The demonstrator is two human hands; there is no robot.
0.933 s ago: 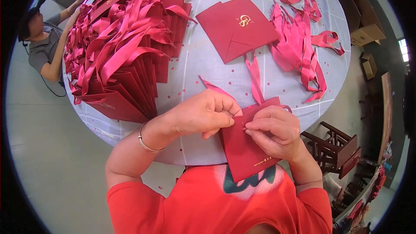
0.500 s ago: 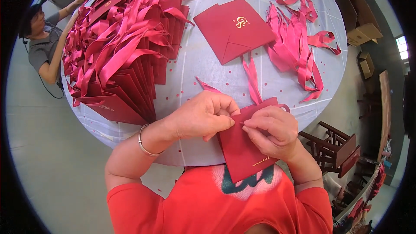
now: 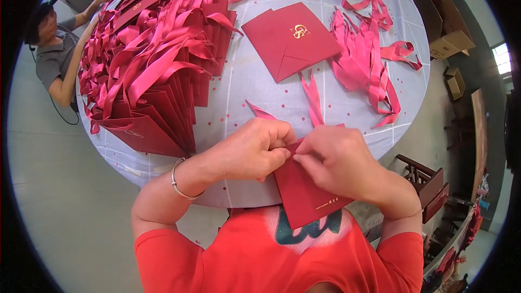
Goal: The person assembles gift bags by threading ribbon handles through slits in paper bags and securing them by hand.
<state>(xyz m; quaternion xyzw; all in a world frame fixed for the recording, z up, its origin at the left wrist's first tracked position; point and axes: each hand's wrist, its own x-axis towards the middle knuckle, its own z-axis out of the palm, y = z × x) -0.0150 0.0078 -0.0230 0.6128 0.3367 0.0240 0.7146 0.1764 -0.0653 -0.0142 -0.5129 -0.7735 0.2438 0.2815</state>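
A small dark-red paper bag (image 3: pixel 304 190) lies flat at the table's near edge, its lower end against my shirt. My left hand (image 3: pixel 260 149) is closed in a pinch on the bag's upper left edge. Thumb and forefinger of my right hand (image 3: pixel 342 160) pinch together against the bag's face beside the left fingertips; whatever is between them is hidden. One pink ribbon end (image 3: pixel 259 109) sticks out beyond my left hand, and another pink ribbon (image 3: pixel 312 100) stretches away past the bag's top.
Many red bags with ribbon handles (image 3: pixel 157 76) stand packed at the left. A flat red bag (image 3: pixel 293 40) lies ahead, with loose pink ribbons (image 3: pixel 363 59) to its right. A person (image 3: pixel 57 49) works at the far left. Stools (image 3: pixel 426 184) and cardboard boxes (image 3: pixel 450 40) are at the right.
My right hand has shifted left and turned over the bag's top, its fingertips now close to my left thumb. The left hand stays nearly still.
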